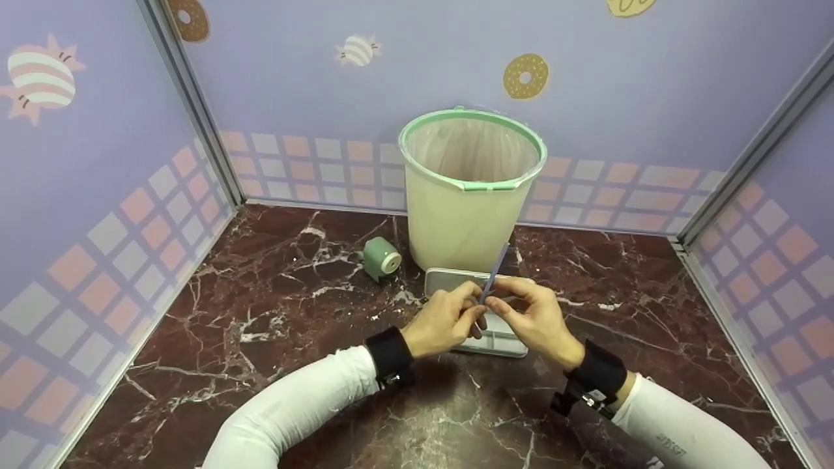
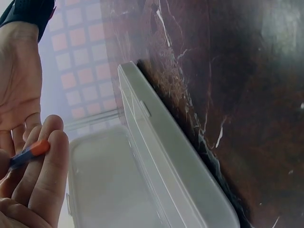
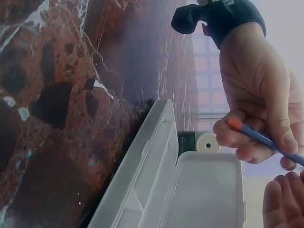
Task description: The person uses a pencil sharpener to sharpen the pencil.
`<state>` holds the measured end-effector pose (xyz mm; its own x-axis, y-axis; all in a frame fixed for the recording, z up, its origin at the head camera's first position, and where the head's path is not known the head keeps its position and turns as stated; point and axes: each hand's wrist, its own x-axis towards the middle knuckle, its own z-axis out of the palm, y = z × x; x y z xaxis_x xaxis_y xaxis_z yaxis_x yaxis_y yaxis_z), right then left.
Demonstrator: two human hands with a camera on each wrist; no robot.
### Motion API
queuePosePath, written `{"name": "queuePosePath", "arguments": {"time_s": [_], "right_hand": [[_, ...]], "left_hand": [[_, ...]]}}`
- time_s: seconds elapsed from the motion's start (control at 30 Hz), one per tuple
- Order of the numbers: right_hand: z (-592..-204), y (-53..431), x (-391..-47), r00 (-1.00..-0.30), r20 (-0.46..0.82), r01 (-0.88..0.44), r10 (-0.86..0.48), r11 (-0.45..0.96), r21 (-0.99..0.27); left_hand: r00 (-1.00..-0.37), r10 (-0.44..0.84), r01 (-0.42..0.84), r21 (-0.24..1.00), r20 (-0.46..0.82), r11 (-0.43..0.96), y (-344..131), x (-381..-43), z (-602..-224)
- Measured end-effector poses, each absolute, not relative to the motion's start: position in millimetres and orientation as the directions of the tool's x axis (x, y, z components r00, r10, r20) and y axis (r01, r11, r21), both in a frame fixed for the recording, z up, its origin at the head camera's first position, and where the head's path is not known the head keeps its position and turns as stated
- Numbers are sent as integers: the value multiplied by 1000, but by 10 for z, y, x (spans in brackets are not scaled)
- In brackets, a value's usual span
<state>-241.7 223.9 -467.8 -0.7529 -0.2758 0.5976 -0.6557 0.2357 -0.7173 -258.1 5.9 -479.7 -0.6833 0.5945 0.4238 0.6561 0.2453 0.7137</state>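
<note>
A slim blue pencil (image 1: 500, 259) with an orange end slants up between both hands. My left hand (image 1: 446, 320) grips its lower part; the right wrist view shows the left thumb (image 3: 285, 137) pressed along the shaft, with the orange end poking out past the fingers. My right hand (image 1: 535, 317) meets it from the other side, thumb and forefinger pinching the shaft. Below the hands lies a pale pencil case (image 1: 502, 348), its lid (image 3: 204, 190) raised and a divider inside. The hands partly hide the case in the head view.
A green pencil sharpener (image 1: 379, 259) with a round holed front sits left of the case. Behind stands a tall bin (image 1: 456, 228) with a green rim and a clear liner. Patterned panels (image 1: 313, 91) wall in the marble-look table (image 1: 273, 326) at the back and sides.
</note>
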Motion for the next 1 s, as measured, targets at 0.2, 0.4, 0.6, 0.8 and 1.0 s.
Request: {"name": "queuePosePath", "arguments": {"time_s": [0.2,0.4,0.6,0.8,1.0], "right_hand": [[-4639,2206,-2380,-765,572,-635,-295,203,-745],[-4628,2175,-2370,-754,588,-653,-294,237,-719],[-4632,2152,-2374,-755,574,-652,-317,270,-709],[-4639,2134,-2375,-757,569,-647,-323,247,-721],[-4645,2144,-2370,-760,565,-641,-322,223,-735]], "left_hand": [[-680,591,683,668,434,295,82,-2537,-4785],[-669,602,701,639,436,316,105,-2529,-4785],[-675,612,699,623,412,351,93,-2521,-4787],[-670,623,718,565,403,407,55,-2527,-4775],[-669,625,716,572,402,399,34,-2537,-4781]]}}
